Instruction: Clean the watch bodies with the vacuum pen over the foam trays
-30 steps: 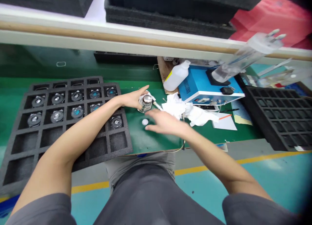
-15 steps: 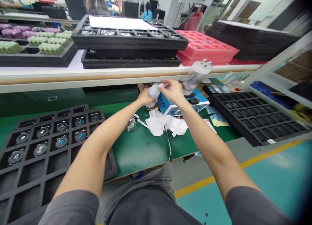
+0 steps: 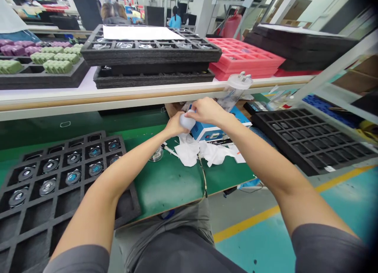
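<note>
White, translucent plastic bottle [image 3: 186, 123] sits between both bare hands, beside left end of blue box-shaped unit [image 3: 203, 130]. From my remote feed: left hand [image 3: 173, 125] curled around bottle's body, right hand [image 3: 207, 110] pinched narrow at its top. Both equally near, touching. Long axis I cannot tell: right fingers hide neck. Visible shoulder looks rounded, smooth, pale; whether right fingertips grip cap, I cannot tell.
</note>
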Tool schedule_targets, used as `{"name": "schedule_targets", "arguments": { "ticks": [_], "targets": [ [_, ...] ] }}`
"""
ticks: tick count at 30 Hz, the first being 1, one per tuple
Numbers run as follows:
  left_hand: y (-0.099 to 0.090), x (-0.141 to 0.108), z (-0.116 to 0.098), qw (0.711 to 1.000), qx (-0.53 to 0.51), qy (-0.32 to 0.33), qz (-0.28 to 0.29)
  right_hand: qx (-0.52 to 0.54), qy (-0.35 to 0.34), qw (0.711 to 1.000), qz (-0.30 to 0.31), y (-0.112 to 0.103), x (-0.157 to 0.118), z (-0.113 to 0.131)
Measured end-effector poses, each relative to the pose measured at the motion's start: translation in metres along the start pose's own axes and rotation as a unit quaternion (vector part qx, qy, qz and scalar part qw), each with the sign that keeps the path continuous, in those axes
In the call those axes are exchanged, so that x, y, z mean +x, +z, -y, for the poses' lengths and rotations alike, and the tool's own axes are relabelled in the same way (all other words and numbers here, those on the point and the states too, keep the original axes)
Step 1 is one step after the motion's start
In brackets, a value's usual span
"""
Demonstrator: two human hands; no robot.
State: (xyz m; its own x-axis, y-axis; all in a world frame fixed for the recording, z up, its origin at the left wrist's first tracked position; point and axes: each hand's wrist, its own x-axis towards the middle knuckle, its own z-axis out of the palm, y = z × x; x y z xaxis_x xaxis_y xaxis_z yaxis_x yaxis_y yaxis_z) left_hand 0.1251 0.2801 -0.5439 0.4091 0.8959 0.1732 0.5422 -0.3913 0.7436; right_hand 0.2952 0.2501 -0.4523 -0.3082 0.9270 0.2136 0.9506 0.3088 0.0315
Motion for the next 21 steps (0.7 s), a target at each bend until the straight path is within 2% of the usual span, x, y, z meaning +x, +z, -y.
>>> {"name": "schedule_targets", "arguments": {
  "ticks": [2,6,10,13,17,21],
  "targets": [
    [0.0,0.0,0.0,1.0,-0.001,0.004,-0.001,-0.025,0.029,0.999,-0.005,-0.003,-0.004,0.004],
    [0.001,-0.002,0.001,1.0,-0.004,0.006,-0.006,0.009,-0.019,1.0,0.02,-0.008,-0.009,0.006],
    [0.0,-0.006,-0.001,1.0,-0.001,0.013,-0.008,-0.037,0.036,0.999,0.01,-0.01,-0.01,0.007],
    [0.0,-0.008,-0.003,1.0,0.005,0.01,-0.004,-0.009,-0.011,0.999,0.037,-0.01,-0.011,0.006],
    [0.002,-0.007,-0.003,1.0,0.014,0.012,-0.004,-0.037,0.047,0.997,0.04,-0.01,-0.015,0.007],
    [0.005,-0.007,-0.005,1.0,0.02,0.016,-0.008,-0.03,0.003,0.997,0.071,-0.011,-0.019,0.011]
  ]
}}
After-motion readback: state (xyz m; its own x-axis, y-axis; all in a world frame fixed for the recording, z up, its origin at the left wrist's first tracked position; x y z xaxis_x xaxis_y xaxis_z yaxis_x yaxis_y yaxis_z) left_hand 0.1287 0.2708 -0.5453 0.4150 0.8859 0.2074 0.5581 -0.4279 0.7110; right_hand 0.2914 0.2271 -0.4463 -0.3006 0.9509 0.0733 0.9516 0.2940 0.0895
